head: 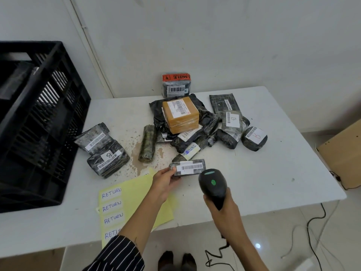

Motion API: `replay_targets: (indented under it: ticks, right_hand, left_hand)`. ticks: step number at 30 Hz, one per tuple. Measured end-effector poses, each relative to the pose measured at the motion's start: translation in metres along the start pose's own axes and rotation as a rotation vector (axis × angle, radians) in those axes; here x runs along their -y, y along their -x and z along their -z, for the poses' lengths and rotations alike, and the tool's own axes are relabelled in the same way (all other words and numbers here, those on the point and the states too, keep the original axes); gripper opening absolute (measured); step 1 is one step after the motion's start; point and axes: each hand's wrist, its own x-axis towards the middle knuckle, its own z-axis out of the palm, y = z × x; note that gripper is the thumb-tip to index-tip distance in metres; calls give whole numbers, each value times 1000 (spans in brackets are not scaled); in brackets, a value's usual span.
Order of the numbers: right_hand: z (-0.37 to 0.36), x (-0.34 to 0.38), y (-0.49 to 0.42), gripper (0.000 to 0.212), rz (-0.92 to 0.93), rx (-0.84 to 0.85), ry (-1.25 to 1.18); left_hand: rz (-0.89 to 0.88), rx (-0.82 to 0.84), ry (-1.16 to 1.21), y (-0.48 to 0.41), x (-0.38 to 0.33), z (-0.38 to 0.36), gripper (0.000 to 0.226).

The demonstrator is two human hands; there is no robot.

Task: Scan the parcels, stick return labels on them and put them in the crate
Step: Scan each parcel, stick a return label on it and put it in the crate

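Observation:
My left hand [163,180] grips one end of a small black parcel [189,167] with a white barcode label facing up, just above the table. My right hand [220,207] holds a black barcode scanner [213,184] by its handle, its head right beside the parcel's label and a green light lit on top. A yellow sheet of white RETURN labels [113,207] lies under my left forearm. The black slatted crate [37,122] stands at the left on the table. A pile of wrapped parcels [195,124] with a tan box [180,114] on top sits mid-table.
Two black parcels [101,149] lie next to the crate, and a rolled parcel [148,143] lies by a stain. The white table [273,173] ends at the right, where a cardboard box [343,157] stands on the floor. Cables trail on the floor below.

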Motion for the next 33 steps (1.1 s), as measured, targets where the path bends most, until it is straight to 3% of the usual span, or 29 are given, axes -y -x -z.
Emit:
replay_targets:
  ticks: [6, 10, 17, 21, 24, 26, 29, 31, 33]
  right_hand:
    - [12, -62, -69, 37, 49, -141, 564]
    - [16, -76, -106, 42, 53, -181, 812]
    - [11, -84, -116, 49, 74, -241, 834]
    - [5, -73, -101, 67, 1, -347, 869]
    - [-18, -47, -83, 55, 224, -514, 773]
    - [-48, -24, -67, 39, 373, -358, 613]
    - [-103, 0, -46, 18, 425, 156, 330]
    - [-141, 7, -39, 14, 455, 377, 258]
    - [-176, 9, -33, 17, 498, 481, 265]
  left_hand:
    - [100, -20, -150, 5, 29, 0, 33]
    - [79, -32, -274, 11, 40, -10, 22]
    - [-184, -92, -919, 10, 38, -7, 27]
    - [-414, -102, -1124, 16, 26, 28, 27]
    - [-600, -165, -1212, 19, 14, 75, 25]
    - [-673, -242, -1270, 21, 9, 110, 27]
    - [-648, -336, -1314, 24, 8, 159, 40]
    - [-576, -302, -1364, 26, 9, 184, 59]
    - [-513, -217, -1434, 28, 10, 202, 82]
